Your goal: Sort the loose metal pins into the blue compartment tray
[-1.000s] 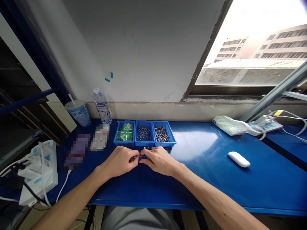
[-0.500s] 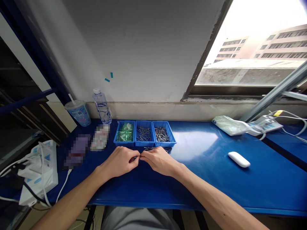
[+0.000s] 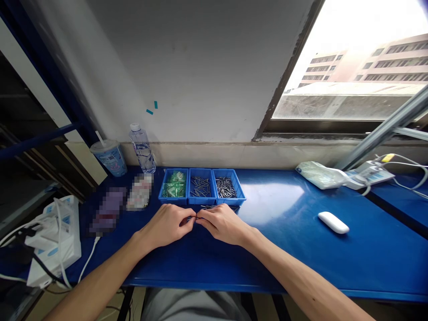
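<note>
Hands, left (image 3: 167,226) and right (image 3: 222,223), meet fingertip to fingertip, grip pinched; anything held is too small to tell

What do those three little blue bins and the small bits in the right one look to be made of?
The bins look like moulded plastic: uniform blue, thin walls, slight sheen. The bits in the right bin seem metal, grey and glinting, probably pins or screws; too small to be sure.
</note>
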Demonstrator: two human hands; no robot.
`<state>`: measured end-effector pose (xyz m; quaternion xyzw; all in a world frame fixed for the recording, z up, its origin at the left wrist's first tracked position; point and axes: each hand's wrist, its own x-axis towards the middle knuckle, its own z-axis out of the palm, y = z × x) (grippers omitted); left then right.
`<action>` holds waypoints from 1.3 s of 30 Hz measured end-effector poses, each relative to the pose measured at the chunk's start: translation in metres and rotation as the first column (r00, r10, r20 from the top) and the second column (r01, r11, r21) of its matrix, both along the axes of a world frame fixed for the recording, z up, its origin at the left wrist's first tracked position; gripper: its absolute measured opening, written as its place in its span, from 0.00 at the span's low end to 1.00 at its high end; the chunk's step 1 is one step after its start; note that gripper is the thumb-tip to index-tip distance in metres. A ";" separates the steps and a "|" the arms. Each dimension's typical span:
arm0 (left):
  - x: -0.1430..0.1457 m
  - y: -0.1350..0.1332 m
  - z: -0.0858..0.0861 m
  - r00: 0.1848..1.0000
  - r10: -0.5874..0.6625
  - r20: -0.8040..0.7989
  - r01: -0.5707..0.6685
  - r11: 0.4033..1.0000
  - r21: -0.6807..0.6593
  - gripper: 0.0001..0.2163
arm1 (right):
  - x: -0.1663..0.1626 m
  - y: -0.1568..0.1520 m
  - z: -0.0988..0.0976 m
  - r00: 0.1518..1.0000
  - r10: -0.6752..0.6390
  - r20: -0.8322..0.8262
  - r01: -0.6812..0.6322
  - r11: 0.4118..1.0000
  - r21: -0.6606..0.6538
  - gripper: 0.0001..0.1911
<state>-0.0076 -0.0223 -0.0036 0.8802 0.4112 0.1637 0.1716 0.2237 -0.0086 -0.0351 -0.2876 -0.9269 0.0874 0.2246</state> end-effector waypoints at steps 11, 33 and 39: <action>-0.008 0.005 -0.003 0.996 0.085 -0.036 -0.084 0.996 0.021 0.10 | 0.013 0.010 0.002 0.956 -0.177 -0.234 0.213 0.967 0.138 0.21; -0.003 0.012 -0.017 0.976 0.000 -0.217 0.023 0.995 0.101 0.10 | -0.006 -0.002 0.008 0.963 -0.139 0.230 0.151 0.988 -0.037 0.08; -0.002 0.011 -0.019 0.986 0.023 -0.163 0.002 0.988 0.152 0.10 | -0.006 -0.002 0.007 0.956 -0.187 0.224 0.197 0.980 -0.020 0.11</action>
